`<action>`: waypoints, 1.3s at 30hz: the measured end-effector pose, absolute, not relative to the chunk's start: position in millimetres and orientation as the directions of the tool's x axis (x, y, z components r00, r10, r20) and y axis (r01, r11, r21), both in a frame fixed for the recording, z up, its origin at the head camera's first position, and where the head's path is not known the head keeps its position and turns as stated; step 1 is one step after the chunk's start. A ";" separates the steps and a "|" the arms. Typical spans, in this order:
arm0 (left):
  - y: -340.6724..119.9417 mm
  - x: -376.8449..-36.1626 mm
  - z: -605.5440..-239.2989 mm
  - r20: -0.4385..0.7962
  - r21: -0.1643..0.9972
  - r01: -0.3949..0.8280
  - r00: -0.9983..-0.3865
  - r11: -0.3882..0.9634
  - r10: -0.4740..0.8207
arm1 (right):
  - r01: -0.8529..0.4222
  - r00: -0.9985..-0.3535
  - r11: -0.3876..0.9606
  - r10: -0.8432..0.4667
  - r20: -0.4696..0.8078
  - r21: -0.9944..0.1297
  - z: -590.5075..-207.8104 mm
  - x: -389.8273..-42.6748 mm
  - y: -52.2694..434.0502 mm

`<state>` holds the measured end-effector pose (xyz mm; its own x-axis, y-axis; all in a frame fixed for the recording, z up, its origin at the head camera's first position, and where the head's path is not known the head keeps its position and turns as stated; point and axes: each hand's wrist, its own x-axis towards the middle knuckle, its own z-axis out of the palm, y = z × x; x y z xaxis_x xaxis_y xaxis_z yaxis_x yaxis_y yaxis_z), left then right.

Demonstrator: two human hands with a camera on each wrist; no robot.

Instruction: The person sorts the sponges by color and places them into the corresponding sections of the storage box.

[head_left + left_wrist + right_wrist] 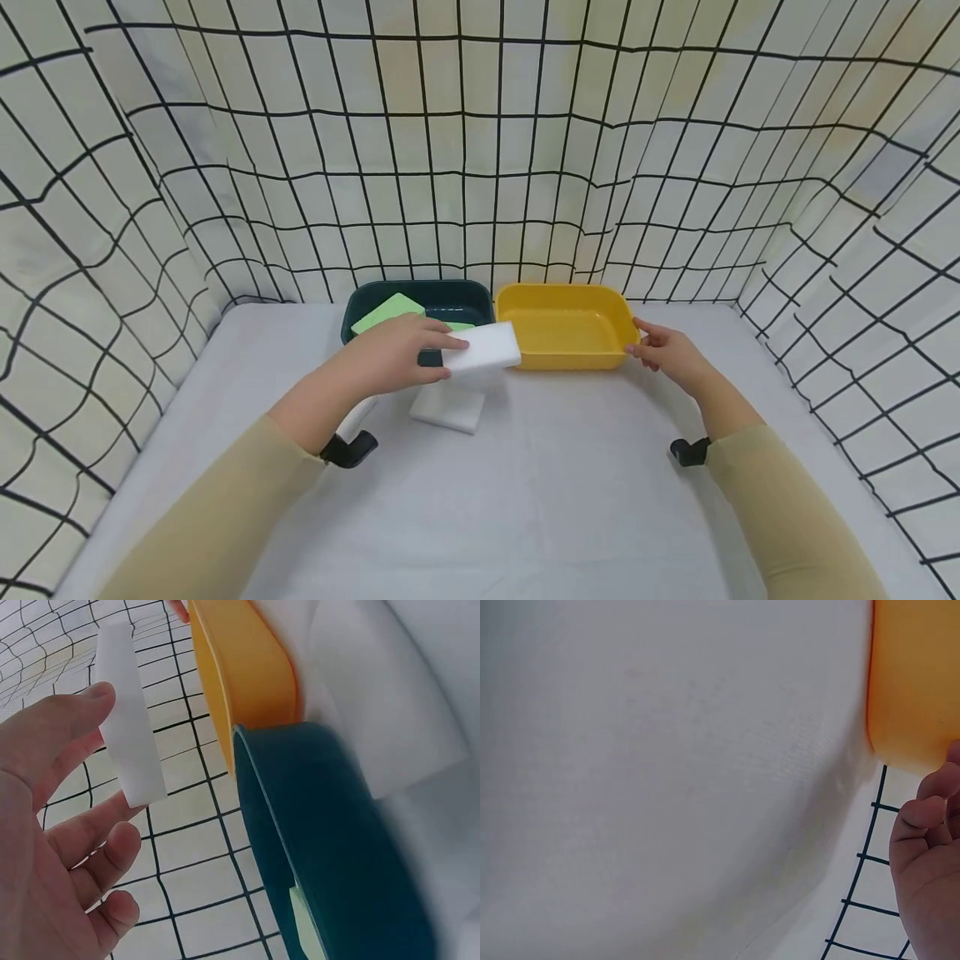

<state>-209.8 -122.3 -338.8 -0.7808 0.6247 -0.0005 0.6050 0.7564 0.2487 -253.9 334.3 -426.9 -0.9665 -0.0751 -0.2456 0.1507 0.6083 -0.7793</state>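
Observation:
My left hand (405,352) pinches a white sponge block (483,347) between thumb and fingers. The block is held above the table, by the front right corner of a dark green bin (457,292). In the left wrist view the white sponge block (129,720) appears edge-on, gripped near its middle. Light green pieces (390,311) lie inside the dark green bin, partly behind the hand. My right hand (671,354) holds the right end of a yellow bin (570,360), fingers at its rim. Only part of that hand (934,855) shows in the right wrist view.
Another white block (448,408) lies on the white tablecloth (525,500) in front of the dark green bin. A further white piece (355,419) is partly hidden by my left wrist. Black grid netting (480,175) stands behind the bins and along both sides.

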 end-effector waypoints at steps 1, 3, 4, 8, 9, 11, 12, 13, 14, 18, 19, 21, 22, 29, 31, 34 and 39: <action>-117.9 -214.3 -338.8 -0.008 0.242 0.608 -0.778 0.756 0.628 | 0.151 -0.967 0.608 -0.074 -0.245 -0.779 -426.9 -253.8 335.0; -108.8 -223.2 -338.8 -0.028 0.235 0.611 -0.773 0.756 0.633 | 0.153 -0.966 0.608 -0.073 -0.247 -0.779 -427.0 -252.9 336.2; -104.2 -227.7 -339.0 -0.038 0.234 0.612 -0.771 0.756 0.636 | 0.154 -0.966 0.607 -0.072 -0.247 -0.779 -427.1 -252.4 336.8; -86.6 -246.2 -339.3 -0.067 0.247 0.605 -0.768 0.757 0.636 | 0.159 -0.966 0.604 -0.069 -0.250 -0.781 -427.9 -250.4 338.5; -82.2 -251.2 -339.2 -0.068 0.253 0.604 -0.768 0.756 0.636 | 0.161 -0.966 0.604 -0.067 -0.251 -0.781 -428.1 -250.0 338.8; -73.5 -260.8 -338.9 -0.069 0.254 0.598 -0.772 0.760 0.631 | 0.164 -0.966 0.599 -0.066 -0.252 -0.784 -428.3 -249.4 339.0; -68.9 -265.2 -338.7 -0.073 0.254 0.594 -0.775 0.763 0.628 | 0.166 -0.965 0.598 -0.065 -0.253 -0.785 -428.4 -249.0 339.2; -64.2 -269.4 -338.4 -0.079 0.256 0.590 -0.777 0.766 0.624 | 0.167 -0.965 0.598 -0.064 -0.254 -0.784 -428.5 -248.7 339.3; -59.4 -273.1 -338.2 -0.088 0.258 0.584 -0.779 0.769 0.621 | 0.168 -0.965 0.597 -0.063 -0.255 -0.784 -428.6 -248.4 339.5; -40.0 -285.6 -338.2 -0.135 0.273 0.572 -0.773 0.773 0.620 | 0.171 -0.964 0.596 -0.063 -0.259 -0.784 -429.5 -247.5 340.9; -35.4 -288.3 -338.5 -0.145 0.277 0.571 -0.770 0.772 0.622 | 0.169 -0.964 0.598 -0.063 -0.257 -0.783 -429.8 -247.5 341.3; -26.8 -292.6 -339.1 -0.165 0.287 0.567 -0.765 0.772 0.623 | 0.164 -0.965 0.597 -0.066 -0.252 -0.785 -430.6 -247.9 342.2; -23.0 -295.4 -340.7 -0.173 0.289 0.568 -0.761 0.771 0.626 | 0.158 -0.966 0.600 -0.070 -0.248 -0.784 -431.0 -248.4 342.6; -1.6 -310.2 -356.7 -0.228 0.297 0.553 -0.750 0.778 0.620 | 0.144 -0.967 0.617 -0.079 -0.243 -0.774 -428.0 -253.4 340.0; 3.2 -312.4 -359.5 -0.245 0.294 0.553 -0.745 0.780 0.620 | 0.144 -0.967 0.620 -0.079 -0.244 -0.771 -427.0 -253.9 339.6; 8.9 -315.2 -362.5 -0.269 0.283 0.548 -0.742 0.787 0.614 | 0.146 -0.966 0.619 -0.079 -0.246 -0.772 -426.8 -254.2 340.3; 15.3 -321.7 -367.4 -0.293 0.256 0.533 -0.753 0.807 0.590 | 0.145 -0.966 0.621 -0.081 -0.246 -0.771 -426.8 -254.9 340.4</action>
<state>-321.7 15.3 -367.4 -0.7527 0.5897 -0.2926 0.5327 0.8068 0.2556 -254.9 340.4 -426.8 -0.9658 -0.0807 -0.2464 0.1447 0.6207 -0.7706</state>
